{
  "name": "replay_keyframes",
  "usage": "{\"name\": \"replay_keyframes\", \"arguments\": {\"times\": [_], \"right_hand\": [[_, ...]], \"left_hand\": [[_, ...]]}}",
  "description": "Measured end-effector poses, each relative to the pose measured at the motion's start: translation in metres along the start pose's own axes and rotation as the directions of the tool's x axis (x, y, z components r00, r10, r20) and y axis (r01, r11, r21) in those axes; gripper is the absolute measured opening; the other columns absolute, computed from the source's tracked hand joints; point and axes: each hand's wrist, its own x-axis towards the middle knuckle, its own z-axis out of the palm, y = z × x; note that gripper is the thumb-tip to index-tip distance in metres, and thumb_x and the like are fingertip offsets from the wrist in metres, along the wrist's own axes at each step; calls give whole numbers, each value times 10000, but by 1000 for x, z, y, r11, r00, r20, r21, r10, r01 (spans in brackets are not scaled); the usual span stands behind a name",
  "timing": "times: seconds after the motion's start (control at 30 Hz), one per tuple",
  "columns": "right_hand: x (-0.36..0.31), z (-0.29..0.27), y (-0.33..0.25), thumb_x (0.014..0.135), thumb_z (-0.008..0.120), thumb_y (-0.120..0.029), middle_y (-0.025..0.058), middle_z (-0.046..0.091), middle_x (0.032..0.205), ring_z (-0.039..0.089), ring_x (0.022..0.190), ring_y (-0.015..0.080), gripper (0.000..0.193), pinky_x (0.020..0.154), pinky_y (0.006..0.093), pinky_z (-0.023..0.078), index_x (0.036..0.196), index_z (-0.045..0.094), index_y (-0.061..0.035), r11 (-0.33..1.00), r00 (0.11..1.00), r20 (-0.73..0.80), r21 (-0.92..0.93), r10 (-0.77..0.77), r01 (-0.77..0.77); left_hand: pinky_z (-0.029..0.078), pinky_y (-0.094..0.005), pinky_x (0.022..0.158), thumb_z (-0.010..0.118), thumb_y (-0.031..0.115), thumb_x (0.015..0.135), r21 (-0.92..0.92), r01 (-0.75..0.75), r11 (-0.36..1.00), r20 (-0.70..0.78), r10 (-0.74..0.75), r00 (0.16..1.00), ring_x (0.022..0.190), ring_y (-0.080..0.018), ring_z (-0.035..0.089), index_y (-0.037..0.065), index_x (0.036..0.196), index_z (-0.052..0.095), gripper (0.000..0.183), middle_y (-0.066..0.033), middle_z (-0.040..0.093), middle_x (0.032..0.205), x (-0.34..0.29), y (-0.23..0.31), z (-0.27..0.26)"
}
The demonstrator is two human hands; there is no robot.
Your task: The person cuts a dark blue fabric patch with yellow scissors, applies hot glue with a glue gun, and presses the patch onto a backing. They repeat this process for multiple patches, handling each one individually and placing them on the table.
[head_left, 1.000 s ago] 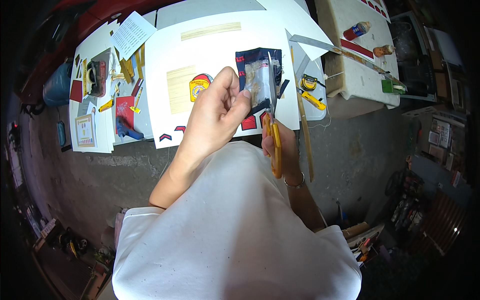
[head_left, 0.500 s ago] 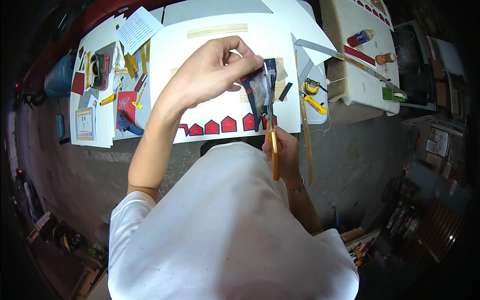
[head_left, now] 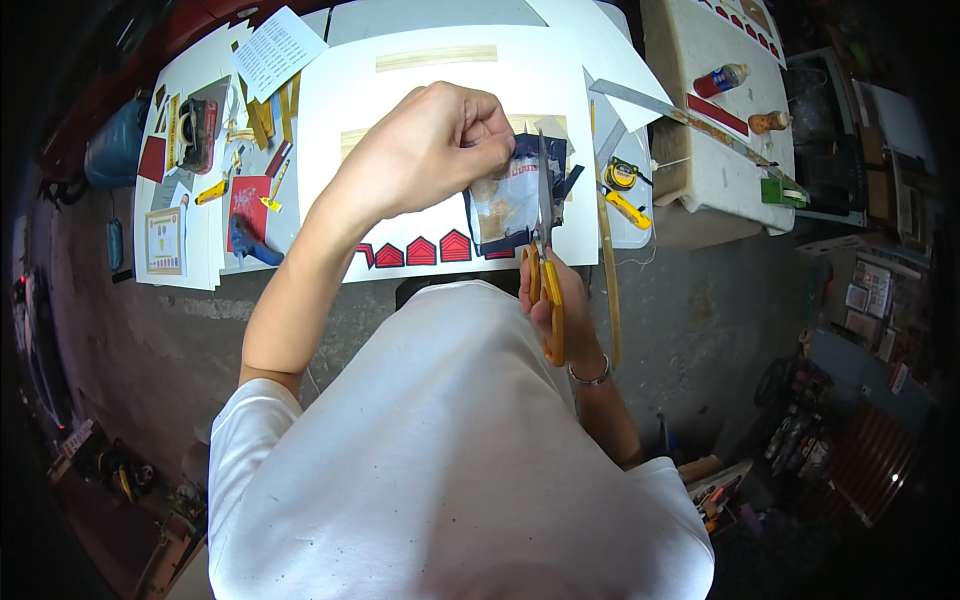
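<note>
My left hand (head_left: 430, 155) pinches the upper part of a piece of dark navy material (head_left: 508, 205) with a pale, stained backing, held over the white board (head_left: 330, 100). My right hand (head_left: 572, 300) is closed round the yellow-orange handles of a pair of scissors (head_left: 554, 315). The scissor blades point away from me and lie along the right side of the piece, slightly apart. Below the left wrist, a row of red pentagon-shaped patches (head_left: 421, 249) with dark borders runs along the board's near edge. A small dark strip (head_left: 575, 180) lies just right of the piece.
At right lie a yellow tape measure (head_left: 621, 175), a yellow utility knife (head_left: 628, 209) and a long ruler (head_left: 640, 98). A cloth-covered table (head_left: 690, 150) holds a bottle (head_left: 720, 80). Leftward are a printed sheet (head_left: 278, 53), a red card (head_left: 248, 205) and a blue glue gun (head_left: 255, 243).
The piece has turned to show its pale backing more broadly, and my left hand has moved slightly down. The scissors have tilted, so both handle loops now show.
</note>
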Motion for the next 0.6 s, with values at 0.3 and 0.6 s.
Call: {"name": "replay_keyframes", "arguments": {"times": [0.3, 0.6], "right_hand": [[-1, 14, 4, 942, 710, -423, 37, 491, 727, 457, 620, 64, 460, 531, 232, 399, 821, 520, -22, 996, 992, -94, 31, 85, -82], [10, 4, 10, 973, 681, -262, 13, 519, 709, 473, 611, 64, 333, 518, 250, 384, 815, 510, -24, 998, 987, -150, -23, 50, -54]], "left_hand": [[394, -222, 547, 638, 89, 949, -17, 17, 1000, -23, -18, 1000, 604, -26, 460, -35, 849, 631, 159, 40, 556, 654, -2, -4, -4], [410, -220, 554, 610, 45, 891, 18, 18, 1000, 28, -18, 999, 579, -31, 462, -25, 809, 630, 110, 25, 559, 623, 17, -4, 9]]}}
